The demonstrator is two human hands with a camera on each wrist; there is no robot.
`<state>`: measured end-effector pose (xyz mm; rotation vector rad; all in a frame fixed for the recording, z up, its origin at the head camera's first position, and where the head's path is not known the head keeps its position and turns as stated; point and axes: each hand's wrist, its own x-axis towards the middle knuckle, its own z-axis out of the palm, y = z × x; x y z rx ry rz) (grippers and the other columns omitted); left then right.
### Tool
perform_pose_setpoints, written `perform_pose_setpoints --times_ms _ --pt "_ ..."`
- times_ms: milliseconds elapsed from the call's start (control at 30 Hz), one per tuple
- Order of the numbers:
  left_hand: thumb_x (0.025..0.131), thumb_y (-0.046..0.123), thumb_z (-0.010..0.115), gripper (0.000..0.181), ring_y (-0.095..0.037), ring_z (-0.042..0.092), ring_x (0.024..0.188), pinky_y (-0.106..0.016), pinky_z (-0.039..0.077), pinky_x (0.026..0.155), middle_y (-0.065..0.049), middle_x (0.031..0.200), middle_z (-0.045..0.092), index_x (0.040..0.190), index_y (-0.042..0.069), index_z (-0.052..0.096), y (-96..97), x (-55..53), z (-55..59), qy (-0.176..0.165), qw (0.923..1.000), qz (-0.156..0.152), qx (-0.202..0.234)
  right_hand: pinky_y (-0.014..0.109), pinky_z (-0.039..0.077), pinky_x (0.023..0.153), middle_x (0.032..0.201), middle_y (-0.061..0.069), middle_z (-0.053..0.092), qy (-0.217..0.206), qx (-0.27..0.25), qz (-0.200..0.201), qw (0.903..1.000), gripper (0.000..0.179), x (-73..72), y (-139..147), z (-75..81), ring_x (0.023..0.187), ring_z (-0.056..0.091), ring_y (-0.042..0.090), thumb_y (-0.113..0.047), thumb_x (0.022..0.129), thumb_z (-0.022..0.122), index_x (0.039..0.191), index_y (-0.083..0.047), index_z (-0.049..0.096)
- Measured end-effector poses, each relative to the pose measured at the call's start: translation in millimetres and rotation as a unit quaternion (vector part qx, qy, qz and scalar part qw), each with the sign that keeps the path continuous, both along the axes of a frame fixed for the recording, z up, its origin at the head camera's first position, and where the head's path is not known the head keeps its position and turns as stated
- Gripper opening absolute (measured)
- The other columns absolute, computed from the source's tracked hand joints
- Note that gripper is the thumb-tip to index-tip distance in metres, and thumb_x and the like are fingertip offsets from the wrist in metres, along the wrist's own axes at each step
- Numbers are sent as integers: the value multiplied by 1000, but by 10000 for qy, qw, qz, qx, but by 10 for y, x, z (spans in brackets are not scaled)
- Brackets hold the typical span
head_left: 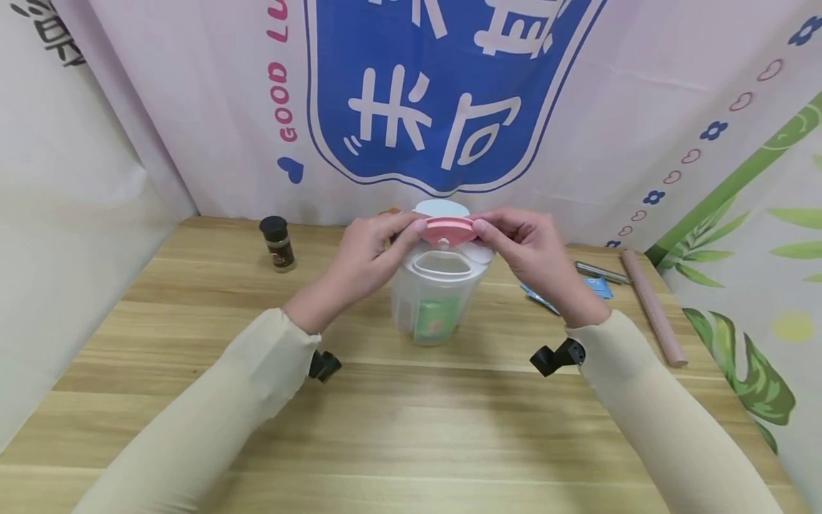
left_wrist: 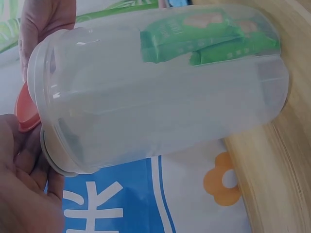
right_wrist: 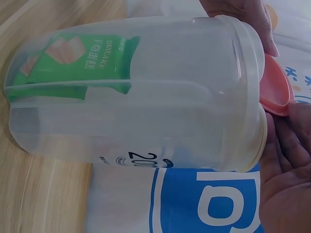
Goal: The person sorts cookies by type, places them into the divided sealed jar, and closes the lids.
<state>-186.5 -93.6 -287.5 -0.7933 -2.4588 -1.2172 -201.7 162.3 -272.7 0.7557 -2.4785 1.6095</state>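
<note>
A person's left hand [head_left: 362, 258] and right hand [head_left: 529, 246] pinch a small coral-pink plastic flip lid [head_left: 447, 230] from opposite sides, each thumb pressed to its near edge. The lid sits tilted up at the top of a tall, clear plastic container [head_left: 403, 296], with an oval opening [head_left: 442, 263] uncovered in front of it and a round pale-blue cap [head_left: 443, 208] just behind. The container stands upright on a light wood-grain table [head_left: 411, 435], between the two forearms in cream sleeves [head_left: 212, 414]; green packets [head_left: 438, 318], one lettered "DRYCAKE," lie low inside it. To the left, well apart, stands a small black-capped jar [head_left: 279, 246]. Near the right forearm lie blue packets [head_left: 599, 287] and a silver metallic tube [head_left: 602, 272], with a long pink rod [head_left: 653, 307] beside the tube. Behind the table hangs a white printed cloth [head_left: 225, 107] with a large blue panel and the words "GOOD LU," cut off at the frame's edge.
</note>
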Motion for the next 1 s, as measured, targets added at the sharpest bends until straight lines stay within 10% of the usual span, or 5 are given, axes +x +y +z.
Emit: perform_pose_setpoints --times_ms 533,1000 --pt "107 28 62 30 -22 57 77 -30 46 70 -10 99 81 122 8 78 20 -10 23 -140 9995 267 -89 20 49 61 103 5 80 74 377 131 9992 23 12 36 17 72 58 14 -16 104 66 120 -5 77" --pt "105 31 65 30 -22 70 126 -44 54 114 -3 131 76 128 16 76 -83 -10 35 -464 9978 -408 -254 15 52 65 105 11 81 744 854 601 9917 20 99 83 26 74 63 7 -7 103 65 117 -6 79"
